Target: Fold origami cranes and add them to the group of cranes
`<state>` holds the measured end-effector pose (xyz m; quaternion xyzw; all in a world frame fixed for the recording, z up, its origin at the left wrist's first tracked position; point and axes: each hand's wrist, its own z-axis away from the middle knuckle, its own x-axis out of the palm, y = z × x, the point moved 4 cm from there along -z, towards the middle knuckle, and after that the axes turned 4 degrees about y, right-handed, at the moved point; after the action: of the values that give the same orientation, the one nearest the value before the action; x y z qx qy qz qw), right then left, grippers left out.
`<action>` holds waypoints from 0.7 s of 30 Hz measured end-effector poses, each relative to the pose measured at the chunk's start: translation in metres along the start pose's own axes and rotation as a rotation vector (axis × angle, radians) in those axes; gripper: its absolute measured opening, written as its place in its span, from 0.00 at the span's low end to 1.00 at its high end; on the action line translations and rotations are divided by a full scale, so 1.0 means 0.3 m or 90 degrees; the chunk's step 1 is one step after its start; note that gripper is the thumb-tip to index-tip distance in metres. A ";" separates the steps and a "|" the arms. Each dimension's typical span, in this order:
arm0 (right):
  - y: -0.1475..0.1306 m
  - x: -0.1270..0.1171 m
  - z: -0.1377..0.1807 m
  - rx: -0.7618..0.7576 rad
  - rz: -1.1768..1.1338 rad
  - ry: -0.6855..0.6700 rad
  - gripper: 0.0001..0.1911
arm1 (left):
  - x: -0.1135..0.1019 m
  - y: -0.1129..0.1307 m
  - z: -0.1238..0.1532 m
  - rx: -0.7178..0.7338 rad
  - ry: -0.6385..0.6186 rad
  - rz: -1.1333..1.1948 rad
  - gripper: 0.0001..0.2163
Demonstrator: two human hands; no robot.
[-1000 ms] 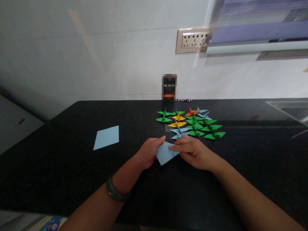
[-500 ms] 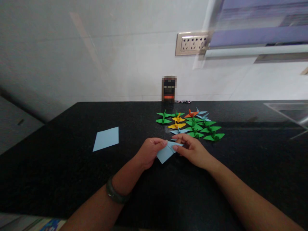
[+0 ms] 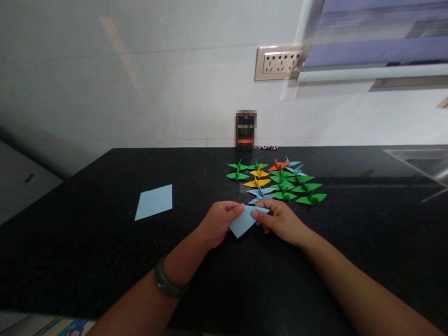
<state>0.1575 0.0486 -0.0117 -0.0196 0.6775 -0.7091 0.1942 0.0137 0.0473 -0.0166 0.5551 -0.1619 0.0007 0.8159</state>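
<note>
Folded paper (image 3: pixel 240 227): light blue, matte, crease line near its upper side; one corner points toward the counter's front edge. Located mid-counter (image 3: pixel 87 256), between front and back edges; contact with the surface cannot be judged.

Left hand (image 3: pixel 219 225): fingers closed narrow, thumb on top, pinching the paper's left side. Right hand (image 3: pixel 280 221): thumb on the upper face, fingers curled under, gripping the right side. Bangle (image 3: pixel 170 285) on left wrist.

Blue sheet (image 3: pixel 154 202): flat, unheld, toward the counter's left edge.

Paper cranes (image 3: pixel 282 185): grouped beyond the right hand, toward the back edge; green, yellow, orange, light blue.

Dark upright item (image 3: pixel 245 129): at back edge, pixelated; whether a container, and any contents, cannot be told. Beaded strand (image 3: pixel 267 148) just beside it.
</note>
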 end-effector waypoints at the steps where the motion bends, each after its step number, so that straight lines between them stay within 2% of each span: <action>1: 0.001 0.001 -0.001 0.001 -0.001 0.000 0.10 | 0.000 -0.001 -0.001 0.002 -0.003 0.002 0.15; 6: 0.004 -0.001 -0.003 -0.003 0.003 0.004 0.11 | -0.001 -0.011 -0.008 0.011 -0.013 -0.005 0.18; 10: 0.010 -0.004 -0.002 -0.006 0.010 0.005 0.13 | -0.008 -0.001 -0.009 0.047 0.005 -0.073 0.20; 15: 0.010 -0.003 -0.001 -0.006 0.041 0.016 0.13 | -0.011 0.031 0.005 0.121 0.049 -0.167 0.16; 21: -0.004 0.012 0.005 -0.046 0.082 0.023 0.15 | -0.006 0.051 0.019 0.216 0.091 -0.348 0.12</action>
<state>0.1543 0.0461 -0.0114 0.0303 0.7058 -0.6706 0.2263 0.0077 0.0483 -0.0012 0.7046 0.0532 -0.1525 0.6910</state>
